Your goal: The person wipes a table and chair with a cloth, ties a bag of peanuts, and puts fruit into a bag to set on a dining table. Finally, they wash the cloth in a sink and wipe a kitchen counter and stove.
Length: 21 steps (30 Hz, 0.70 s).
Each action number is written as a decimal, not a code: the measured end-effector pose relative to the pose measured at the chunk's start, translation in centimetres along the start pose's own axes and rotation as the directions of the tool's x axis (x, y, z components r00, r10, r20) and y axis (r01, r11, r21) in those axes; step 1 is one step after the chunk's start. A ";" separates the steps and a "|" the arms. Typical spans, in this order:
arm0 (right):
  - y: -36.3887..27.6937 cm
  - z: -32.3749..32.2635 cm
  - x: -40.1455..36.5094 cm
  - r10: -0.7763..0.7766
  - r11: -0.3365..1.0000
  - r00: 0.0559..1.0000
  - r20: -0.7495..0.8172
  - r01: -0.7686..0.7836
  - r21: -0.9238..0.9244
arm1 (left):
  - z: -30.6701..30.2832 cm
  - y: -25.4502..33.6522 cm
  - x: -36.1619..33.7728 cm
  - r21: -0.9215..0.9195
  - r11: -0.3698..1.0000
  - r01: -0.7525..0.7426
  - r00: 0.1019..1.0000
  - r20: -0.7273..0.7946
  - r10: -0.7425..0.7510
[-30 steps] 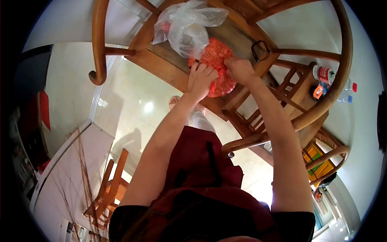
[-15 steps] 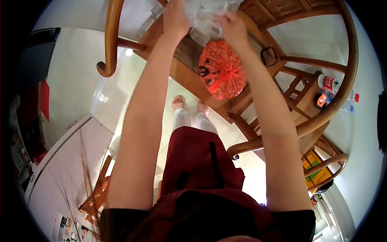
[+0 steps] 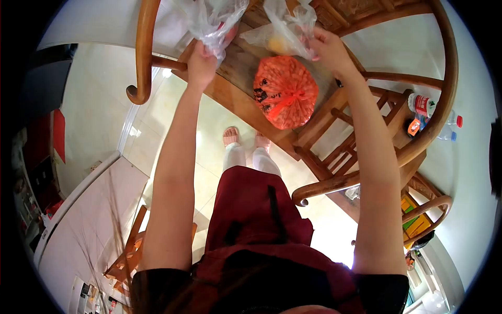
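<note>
My left hand [image 3: 202,68] is closed on the gathered part of a clear plastic bag [image 3: 217,23], and something reddish shows through it. To the right, my right hand [image 3: 330,52] pinches the edge of a second clear plastic bag [image 3: 293,29], which has something yellow low inside. Between and below the hands, a knotted red plastic bag [image 3: 286,93] full of small lumpy pieces rests on the seat of a wooden bench [image 3: 238,97]. Black print marks its left side. Neither hand touches the red bag.
Curved wooden armrests [image 3: 144,52] flank the bench on the left and right. Plastic bottles [image 3: 422,106] lie on a wooden surface to the right, beside the wall. A white panel [image 3: 94,209] stands at the left, with a wooden stool [image 3: 128,256] below.
My hands have moved apart, left hand to the left and down, right hand to the right. The clear plastic, earlier bunched together, now shows as two separate bags.
</note>
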State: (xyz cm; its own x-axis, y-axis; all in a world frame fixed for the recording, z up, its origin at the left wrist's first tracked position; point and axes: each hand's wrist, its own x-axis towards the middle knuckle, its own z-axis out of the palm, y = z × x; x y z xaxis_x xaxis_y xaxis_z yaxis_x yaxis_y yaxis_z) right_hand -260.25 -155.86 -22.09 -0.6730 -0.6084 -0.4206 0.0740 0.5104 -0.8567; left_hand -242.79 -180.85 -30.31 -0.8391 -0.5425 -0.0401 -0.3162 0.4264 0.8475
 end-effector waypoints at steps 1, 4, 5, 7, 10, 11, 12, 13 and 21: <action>-0.1 0.2 -0.7 0.011 0.999 0.999 0.035 -0.012 0.046 | 0.6 -1.9 -0.3 -0.064 0.993 -0.102 0.995 -0.012 0.102; -0.6 1.7 -2.9 -0.068 0.978 0.997 -0.034 0.073 0.193 | 0.5 0.9 -2.7 -0.001 0.996 0.084 0.990 -0.111 -0.084; 0.6 2.1 -2.8 -0.119 0.976 0.991 -0.068 0.130 0.176 | 0.6 1.1 -3.1 0.035 0.999 0.040 0.988 -0.152 -0.034; 2.0 3.0 -3.0 -0.134 0.976 0.987 -0.093 0.148 0.160 | 0.8 2.8 -4.0 0.076 0.996 0.040 0.922 -0.387 -0.008; 1.6 4.4 -3.9 -0.167 0.964 0.972 -0.165 0.196 0.177 | 3.3 7.5 -4.2 -0.281 0.954 0.100 0.917 -0.346 -0.198; 2.2 4.9 -4.0 -0.191 0.955 0.965 -0.179 0.224 0.193 | 4.1 9.8 -4.2 -0.194 0.975 0.106 0.942 -0.295 -0.161; 2.4 5.2 -4.1 -0.218 0.944 0.956 -0.195 0.257 0.206 | 5.3 9.8 -3.3 -0.086 0.980 0.182 0.953 -0.229 -0.197; 1.9 5.1 -4.4 -0.139 0.957 0.973 -0.185 0.180 0.227 | 7.2 8.1 -2.2 -0.318 0.902 0.292 0.919 -0.168 -0.356; 0.3 1.2 -7.3 -0.157 0.986 0.757 -0.635 0.151 -0.064 | 8.6 7.4 -2.5 -0.681 0.637 0.362 0.897 0.068 -0.436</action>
State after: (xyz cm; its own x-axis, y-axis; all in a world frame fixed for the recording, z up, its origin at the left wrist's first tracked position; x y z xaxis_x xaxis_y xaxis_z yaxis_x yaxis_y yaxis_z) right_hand -254.48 -152.01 -19.60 -0.9879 -0.1549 0.0056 -0.0756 0.4500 -0.8898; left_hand -246.89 -170.12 -28.54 -0.6449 -0.6236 -0.4419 -0.2034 -0.4172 0.8857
